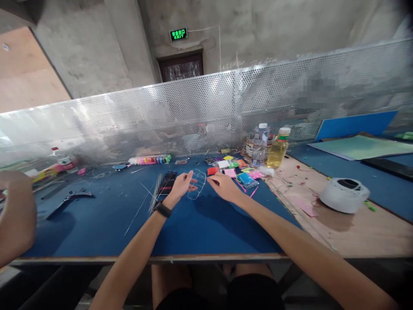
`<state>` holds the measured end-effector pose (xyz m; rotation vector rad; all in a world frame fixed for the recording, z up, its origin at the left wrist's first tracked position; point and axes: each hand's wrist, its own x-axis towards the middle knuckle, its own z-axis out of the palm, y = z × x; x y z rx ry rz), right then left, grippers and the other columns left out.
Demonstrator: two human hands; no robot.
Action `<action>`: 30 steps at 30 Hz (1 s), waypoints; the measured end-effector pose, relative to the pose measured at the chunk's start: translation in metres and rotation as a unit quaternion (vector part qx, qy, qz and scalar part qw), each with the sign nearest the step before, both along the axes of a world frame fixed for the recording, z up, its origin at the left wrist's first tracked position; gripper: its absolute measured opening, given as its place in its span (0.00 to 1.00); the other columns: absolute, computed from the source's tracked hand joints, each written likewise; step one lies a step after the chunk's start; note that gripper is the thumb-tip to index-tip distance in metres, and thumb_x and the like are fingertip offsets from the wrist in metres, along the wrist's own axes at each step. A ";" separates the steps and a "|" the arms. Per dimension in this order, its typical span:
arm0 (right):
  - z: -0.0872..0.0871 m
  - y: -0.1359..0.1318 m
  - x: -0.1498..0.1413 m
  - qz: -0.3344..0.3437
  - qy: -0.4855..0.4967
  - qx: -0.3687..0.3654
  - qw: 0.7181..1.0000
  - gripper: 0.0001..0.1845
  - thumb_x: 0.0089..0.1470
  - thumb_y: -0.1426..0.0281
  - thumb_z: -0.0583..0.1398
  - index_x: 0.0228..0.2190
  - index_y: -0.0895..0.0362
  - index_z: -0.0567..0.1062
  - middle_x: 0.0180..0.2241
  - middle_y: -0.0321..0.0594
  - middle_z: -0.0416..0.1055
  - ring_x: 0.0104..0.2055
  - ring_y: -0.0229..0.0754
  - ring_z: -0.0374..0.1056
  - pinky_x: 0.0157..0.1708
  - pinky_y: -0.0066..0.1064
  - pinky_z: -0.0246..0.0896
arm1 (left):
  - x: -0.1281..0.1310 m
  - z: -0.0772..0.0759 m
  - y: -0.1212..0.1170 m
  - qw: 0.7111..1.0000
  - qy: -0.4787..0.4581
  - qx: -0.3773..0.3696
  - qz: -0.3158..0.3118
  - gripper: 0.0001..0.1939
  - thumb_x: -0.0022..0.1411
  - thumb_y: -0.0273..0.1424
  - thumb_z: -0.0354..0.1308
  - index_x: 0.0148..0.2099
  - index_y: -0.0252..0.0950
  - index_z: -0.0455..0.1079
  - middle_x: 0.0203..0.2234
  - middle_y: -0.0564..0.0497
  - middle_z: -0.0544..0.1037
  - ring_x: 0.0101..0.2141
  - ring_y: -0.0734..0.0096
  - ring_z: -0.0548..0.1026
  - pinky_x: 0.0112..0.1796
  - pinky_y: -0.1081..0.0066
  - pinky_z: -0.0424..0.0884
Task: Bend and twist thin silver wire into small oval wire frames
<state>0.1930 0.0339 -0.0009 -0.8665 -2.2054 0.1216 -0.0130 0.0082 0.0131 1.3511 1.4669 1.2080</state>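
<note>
A thin, pale wire frame [200, 182], leaf-like in outline with cross wires, is held up over the blue tabletop [213, 228]. My left hand [182, 184], with a dark band at the wrist, grips the frame's left side, some fingers partly spread. On the opposite side, my right hand [223, 185] has its fingertips pinched together at the frame's right edge; any finer piece between them is too small to make out. Straight wires [137, 215] lie left of my left hand, beside a dark flat packet [166, 182]. Small coloured packets [248, 180] lie just beyond my right hand.
A clear bottle [260, 144] and a bottle of yellow liquid [278, 148] stand behind the packets. Right is a white round device [343, 196] on bare wood. A perforated metal screen [200, 116] closes off the back. Another person's arm [16, 215] reaches in at left.
</note>
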 end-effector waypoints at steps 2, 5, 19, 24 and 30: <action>0.002 -0.001 0.001 0.020 0.019 -0.007 1.000 0.18 0.66 0.65 0.50 0.36 0.57 0.79 0.31 0.42 0.75 0.33 0.40 0.69 0.36 0.31 0.60 | 0.004 0.002 -0.002 0.993 -0.108 -0.011 -0.050 0.20 0.64 0.49 0.52 0.39 0.35 0.63 0.40 0.40 0.80 0.27 0.70 0.79 0.32 0.69 0.75; 0.004 -0.002 0.003 0.032 0.032 -0.004 0.999 0.18 0.66 0.66 0.50 0.37 0.57 0.78 0.31 0.42 0.75 0.33 0.41 0.69 0.36 0.32 0.61 | 0.007 0.003 -0.004 0.974 -0.202 -0.013 -0.102 0.19 0.63 0.46 0.55 0.44 0.35 0.64 0.43 0.40 0.79 0.31 0.71 0.80 0.33 0.71 0.76; 0.010 -0.007 0.007 0.064 0.134 -0.082 0.986 0.15 0.61 0.63 0.56 0.44 0.56 0.76 0.37 0.44 0.77 0.35 0.42 0.73 0.34 0.35 0.68 | 0.010 0.009 -0.010 0.975 -0.144 0.126 -0.114 0.19 0.57 0.43 0.63 0.43 0.35 0.67 0.39 0.48 0.78 0.28 0.76 0.77 0.33 0.72 0.76; 0.007 -0.007 0.002 0.109 0.214 -0.256 0.936 0.21 0.61 0.57 0.56 0.51 0.53 0.74 0.38 0.45 0.78 0.38 0.46 0.75 0.30 0.36 0.72 | 0.009 0.011 -0.012 0.972 -0.148 0.139 -0.118 0.19 0.57 0.44 0.63 0.42 0.34 0.67 0.38 0.48 0.78 0.26 0.76 0.76 0.30 0.71 0.76; 0.004 -0.004 -0.003 0.106 0.289 -0.314 0.898 0.24 0.60 0.56 0.57 0.56 0.48 0.70 0.53 0.45 0.71 0.40 0.46 0.76 0.29 0.35 0.73 | 0.011 0.008 -0.011 0.976 -0.146 0.133 -0.097 0.19 0.55 0.42 0.65 0.42 0.34 0.70 0.36 0.47 0.79 0.26 0.76 0.76 0.30 0.72 0.76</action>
